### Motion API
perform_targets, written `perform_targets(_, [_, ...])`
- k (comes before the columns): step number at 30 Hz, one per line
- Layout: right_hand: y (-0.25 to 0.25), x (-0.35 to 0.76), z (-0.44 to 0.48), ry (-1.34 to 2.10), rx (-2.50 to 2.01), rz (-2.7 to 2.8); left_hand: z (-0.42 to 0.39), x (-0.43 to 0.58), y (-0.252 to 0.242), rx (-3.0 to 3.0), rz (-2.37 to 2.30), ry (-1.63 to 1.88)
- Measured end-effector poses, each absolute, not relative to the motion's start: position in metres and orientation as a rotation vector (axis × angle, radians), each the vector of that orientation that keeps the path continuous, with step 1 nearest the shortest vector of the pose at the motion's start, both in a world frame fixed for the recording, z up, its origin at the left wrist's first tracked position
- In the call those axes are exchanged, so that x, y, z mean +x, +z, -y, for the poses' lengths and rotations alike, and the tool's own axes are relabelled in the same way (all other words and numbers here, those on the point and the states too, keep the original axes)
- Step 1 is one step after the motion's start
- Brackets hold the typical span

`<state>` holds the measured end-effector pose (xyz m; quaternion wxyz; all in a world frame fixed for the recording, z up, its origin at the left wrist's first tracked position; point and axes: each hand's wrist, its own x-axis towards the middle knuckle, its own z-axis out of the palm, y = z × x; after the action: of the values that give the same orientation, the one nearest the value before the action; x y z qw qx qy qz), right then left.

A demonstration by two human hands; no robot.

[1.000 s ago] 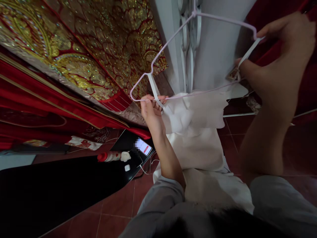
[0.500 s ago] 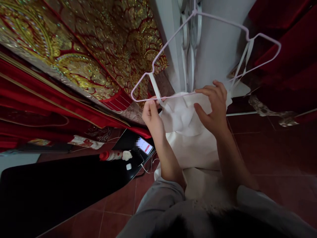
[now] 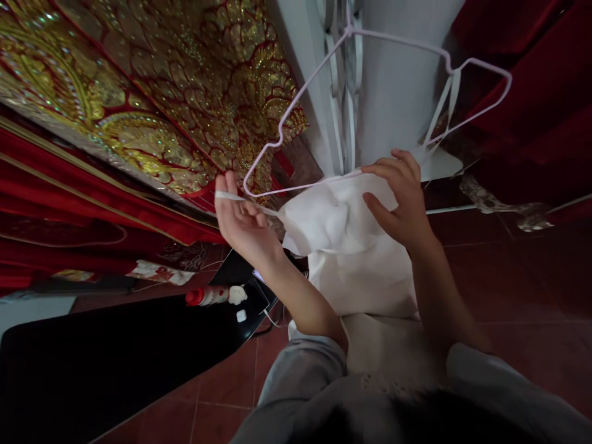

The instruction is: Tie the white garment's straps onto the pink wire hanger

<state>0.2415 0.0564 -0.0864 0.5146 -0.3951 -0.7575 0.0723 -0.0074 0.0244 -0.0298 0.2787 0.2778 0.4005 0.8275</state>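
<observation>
A pale pink wire hanger (image 3: 314,82) hangs in front of a white garment (image 3: 324,216). One thin white strap (image 3: 448,102) loops over the hanger's right shoulder notch. The other strap (image 3: 230,195) is off the hanger's left end and drawn out around the fingers of my left hand (image 3: 247,225). That hand is just left of the hanger's corner, its palm partly facing up. My right hand (image 3: 398,197) is over the garment's top edge, thumb and fingers apart, fingertips at the hanger's lower bar. Whether they press on the bar is hard to see.
Red and gold sequined costumes (image 3: 185,92) hang close on the left, dark red cloth (image 3: 541,123) on the right. Behind the hanger stands a white panel (image 3: 398,92). A black table (image 3: 115,357) at lower left holds a red-capped bottle (image 3: 206,296) and a small white case (image 3: 241,316).
My left hand has moved left and slipped the left strap off the hanger's end, pulling it outward. My right hand stays nearly in place. The view has shifted slightly.
</observation>
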Motion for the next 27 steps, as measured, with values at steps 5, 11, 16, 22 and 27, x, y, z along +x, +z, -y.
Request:
perform_targets(5, [-0.084, 0.239, -0.055, 0.138, -0.939, 1.839, -0.02, 0.027, -0.045, 0.812, -1.127, 1.918])
perform_targets(11, [-0.08, 0.237, -0.043, 0.133, -0.867, 1.741, -0.022, 0.05, -0.038, 0.922, -0.957, 1.974])
perform_targets(16, [-0.079, 0.266, -0.06, 0.116, -1.036, 1.224, -0.024, 0.05, -0.041, 0.957, -0.896, 1.969])
perform_targets(22, [-0.037, 0.279, -0.073, 0.328, -1.188, 1.459, -0.029, 0.049, -0.047, 0.981, -0.873, 1.994])
perform_targets(27, [-0.02, 0.275, -0.081, 0.412, -0.943, 1.313, -0.027, 0.044, -0.047, 1.016, -0.913, 1.952])
